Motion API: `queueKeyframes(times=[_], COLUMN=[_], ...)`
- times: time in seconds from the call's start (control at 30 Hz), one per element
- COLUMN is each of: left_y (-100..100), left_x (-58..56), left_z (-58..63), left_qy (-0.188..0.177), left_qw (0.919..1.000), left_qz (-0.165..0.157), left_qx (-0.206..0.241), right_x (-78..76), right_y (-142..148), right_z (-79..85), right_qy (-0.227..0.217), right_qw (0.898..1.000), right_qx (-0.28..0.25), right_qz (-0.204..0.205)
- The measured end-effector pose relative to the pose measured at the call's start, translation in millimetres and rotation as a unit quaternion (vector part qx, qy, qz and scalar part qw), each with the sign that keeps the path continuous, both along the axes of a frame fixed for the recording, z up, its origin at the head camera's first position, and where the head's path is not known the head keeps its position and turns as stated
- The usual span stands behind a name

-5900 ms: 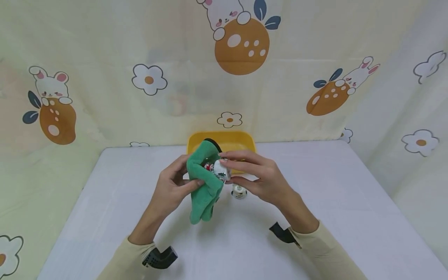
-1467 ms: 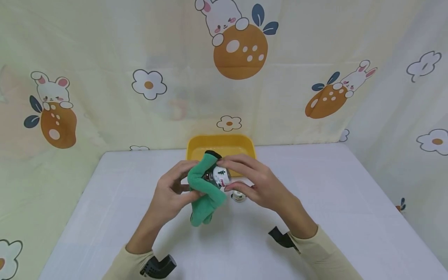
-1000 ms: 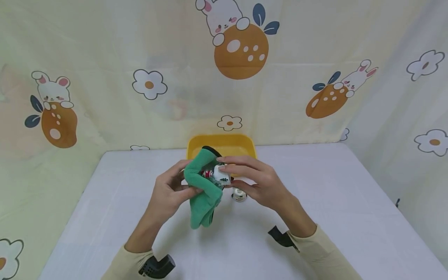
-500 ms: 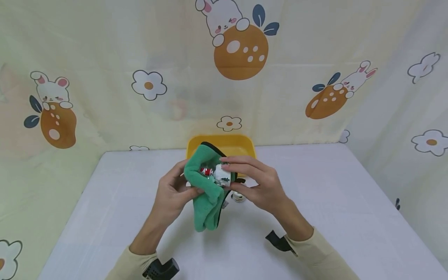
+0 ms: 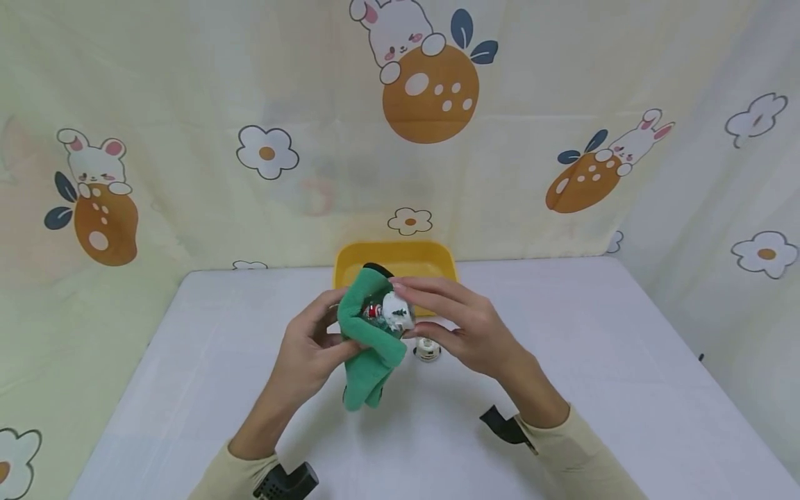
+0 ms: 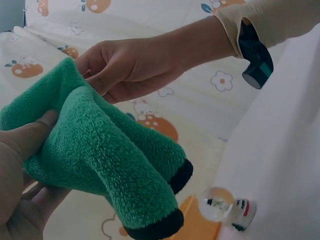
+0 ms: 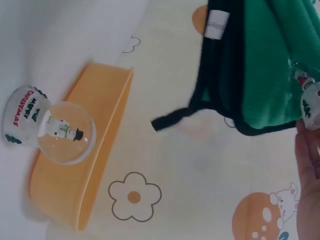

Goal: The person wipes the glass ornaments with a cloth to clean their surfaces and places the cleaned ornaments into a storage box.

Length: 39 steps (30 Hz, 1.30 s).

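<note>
A green towel (image 5: 362,378) with black edging is held up over the middle of the table by my left hand (image 5: 312,351), thumb in front and fingers behind. Inside its fold sits the dome of a snow globe (image 5: 398,312), a small red-and-white figure partly visible in it. My right hand (image 5: 465,319) pinches the globe's white base, printed with a little tree, between thumb and fingers. In the right wrist view the towel's black loop (image 7: 172,119) hangs free. A second snow globe (image 7: 66,133), with a snowman inside, stands on the table just beyond my hands.
Behind the hands, a yellow tray (image 5: 400,251) stands at the table's back edge, partly covered by the towel and right hand. The white tabletop (image 5: 562,333) ends against a hanging curtain (image 5: 337,173) printed with rabbits and flowers. Each wrist carries a black camera (image 5: 286,480).
The globe's base has turned back and forth in my right fingers, its printed tree shifting. The towel's folds have bunched and spread around the dome. Both hands stay in nearly the same place.
</note>
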State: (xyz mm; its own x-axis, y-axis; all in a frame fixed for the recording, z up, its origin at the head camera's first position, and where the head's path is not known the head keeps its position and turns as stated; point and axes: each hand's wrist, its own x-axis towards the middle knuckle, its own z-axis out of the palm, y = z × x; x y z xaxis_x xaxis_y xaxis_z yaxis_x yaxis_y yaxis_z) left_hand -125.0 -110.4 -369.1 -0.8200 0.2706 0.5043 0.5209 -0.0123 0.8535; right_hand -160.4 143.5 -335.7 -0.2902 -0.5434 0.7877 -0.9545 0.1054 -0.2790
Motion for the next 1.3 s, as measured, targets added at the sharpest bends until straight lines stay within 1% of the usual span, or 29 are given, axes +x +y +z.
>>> queueKeyframes(times=[0.17,0.27,0.4,0.53,0.67,0.8,0.97,1.03,1.17,1.23,1.3], left_y=[-0.5,-0.6,-1.2,-2.1,-2.2,-2.7,-3.8,-3.9,-3.9,-3.8,-3.7], left_x=[-1.4,-1.2,-0.3,0.1,0.2,0.0,-0.8,-1.3,-2.0,-2.0,-2.2], left_z=[1.2,1.6,2.6,4.0,5.2,5.6,5.9,6.5,7.5,7.7,7.1], left_qy=[0.043,0.057,0.069,0.083,0.094,0.097,0.078,0.054,0.001,-0.022,-0.036], left_qw=[0.9985,0.9971,0.9956,0.9938,0.9932,0.9935,0.9965,0.9985,0.9999,0.9996,0.9993], left_qz=[0.013,0.023,0.038,0.049,0.048,0.042,0.025,0.01,-0.011,-0.01,-0.001], left_qx=[-0.031,-0.043,-0.051,-0.055,-0.049,-0.041,-0.02,-0.005,0.012,0.011,0.003], right_x=[2.9,5.0,6.6,6.6,5.7,5.2,5.8,5.8,5.3,4.7,4.2], right_y=[1.1,1.2,0.8,0.8,0.3,-0.2,0.2,-0.2,-1.7,-2.5,-3.1], right_z=[0.2,-0.1,-0.1,-0.6,-2.5,-3.3,-1.9,-1.8,-2.8,-3.7,-3.9], right_qy=[-0.037,-0.069,-0.107,-0.123,-0.137,-0.172,-0.207,-0.21,-0.197,-0.182,-0.166], right_qw=[0.998,0.996,0.993,0.991,0.989,0.985,0.978,0.978,0.98,0.983,0.986], right_qx=[0.029,0.035,0.034,0.031,0.024,0.018,0.016,0.015,0.01,0.007,0.005], right_qz=[-0.034,-0.047,-0.047,-0.046,-0.041,-0.032,-0.019,-0.013,-0.005,-0.007,-0.011])
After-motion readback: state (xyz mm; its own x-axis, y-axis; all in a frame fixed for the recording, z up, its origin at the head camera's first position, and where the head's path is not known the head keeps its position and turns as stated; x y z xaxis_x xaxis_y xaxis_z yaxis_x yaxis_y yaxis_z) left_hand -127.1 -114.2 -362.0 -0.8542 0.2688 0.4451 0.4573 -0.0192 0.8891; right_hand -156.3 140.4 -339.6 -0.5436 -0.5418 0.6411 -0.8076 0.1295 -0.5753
